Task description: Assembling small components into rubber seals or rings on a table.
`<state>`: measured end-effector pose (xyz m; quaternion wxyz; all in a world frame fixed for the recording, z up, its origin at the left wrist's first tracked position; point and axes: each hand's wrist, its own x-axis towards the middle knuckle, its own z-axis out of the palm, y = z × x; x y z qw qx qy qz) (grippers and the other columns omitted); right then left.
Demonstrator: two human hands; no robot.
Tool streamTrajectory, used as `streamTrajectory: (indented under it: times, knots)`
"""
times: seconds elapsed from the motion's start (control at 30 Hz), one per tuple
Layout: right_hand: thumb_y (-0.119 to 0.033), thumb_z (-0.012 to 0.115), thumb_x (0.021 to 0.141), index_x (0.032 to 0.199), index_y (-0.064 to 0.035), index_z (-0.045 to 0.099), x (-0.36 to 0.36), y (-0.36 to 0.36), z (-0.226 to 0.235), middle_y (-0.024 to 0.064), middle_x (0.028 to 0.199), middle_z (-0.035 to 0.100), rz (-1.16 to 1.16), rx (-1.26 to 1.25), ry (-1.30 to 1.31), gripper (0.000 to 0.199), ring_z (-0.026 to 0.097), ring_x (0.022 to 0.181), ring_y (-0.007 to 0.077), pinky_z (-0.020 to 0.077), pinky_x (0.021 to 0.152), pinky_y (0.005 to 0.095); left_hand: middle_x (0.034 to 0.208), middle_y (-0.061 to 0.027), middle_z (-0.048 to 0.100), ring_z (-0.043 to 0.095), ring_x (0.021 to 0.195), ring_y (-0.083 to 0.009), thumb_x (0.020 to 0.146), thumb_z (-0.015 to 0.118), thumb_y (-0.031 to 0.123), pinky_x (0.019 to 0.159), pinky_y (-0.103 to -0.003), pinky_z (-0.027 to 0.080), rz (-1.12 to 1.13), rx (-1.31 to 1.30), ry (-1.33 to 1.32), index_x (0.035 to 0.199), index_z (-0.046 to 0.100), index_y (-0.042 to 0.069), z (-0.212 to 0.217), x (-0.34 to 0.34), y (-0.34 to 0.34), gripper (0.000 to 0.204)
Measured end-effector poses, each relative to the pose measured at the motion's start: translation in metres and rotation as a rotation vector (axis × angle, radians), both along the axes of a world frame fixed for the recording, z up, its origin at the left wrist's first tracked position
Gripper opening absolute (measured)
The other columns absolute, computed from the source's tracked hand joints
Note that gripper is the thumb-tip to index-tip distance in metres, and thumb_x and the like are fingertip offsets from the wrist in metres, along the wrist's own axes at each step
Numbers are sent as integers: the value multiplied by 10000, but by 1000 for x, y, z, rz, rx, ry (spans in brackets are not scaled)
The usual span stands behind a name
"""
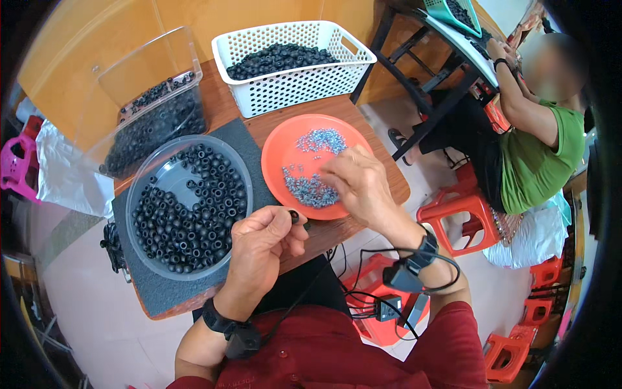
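Observation:
My left hand (264, 241) is closed in a pinch round a small round black plastic part (294, 216), just in front of the orange plate. Over that orange plate (275, 139) my right hand (359, 181) reaches in from the right. Its fingertips are pressed together at the nearer pile of tiny shiny bluish metal pieces (308, 189), and whatever they hold is too small to make out. A second little pile (322, 139) lies farther back on the plate. Left of my hands, a clear round tub (131, 214) holds many black hollow parts (191, 220) of a similar look.
A white perforated basket (301, 91) of black parts stands at the table's back. Beside it is a clear box (152, 104) with more. A grey mat (152, 295) lies under the tub. At right, a person in green (541, 152) works at another table; red stools (463, 217) stand nearby.

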<state>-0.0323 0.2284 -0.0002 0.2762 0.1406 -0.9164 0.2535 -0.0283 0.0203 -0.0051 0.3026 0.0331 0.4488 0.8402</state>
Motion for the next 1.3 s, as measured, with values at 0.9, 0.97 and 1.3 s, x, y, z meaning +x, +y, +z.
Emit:
streamTrajectory:
  times: [0.9,0.97,1.3]
  knots:
    - [-29,669,676,804,-31,661,-9,4,4,139,782,605,-149,-99,-77,128,549,756,328,443,684,404,749,-98,612,549,584,-142,869,592,67,578,-247,461,75,-55,-75,966,584,-62,-3,10,5,162]
    - [-48,680,678,811,-29,670,-21,13,-2,119,774,612,-177,-9,-131,134,547,771,300,441,696,392,744,-98,609,543,579,-140,867,595,71,570,-242,454,69,-61,-71,963,584,-63,-1,10,5,165]
    - [-71,684,682,757,-28,660,-51,22,-34,125,706,590,-93,221,-233,90,556,744,305,437,677,409,726,-94,610,538,568,-125,862,600,74,558,-227,440,36,-66,-62,971,591,-67,-4,9,1,178]
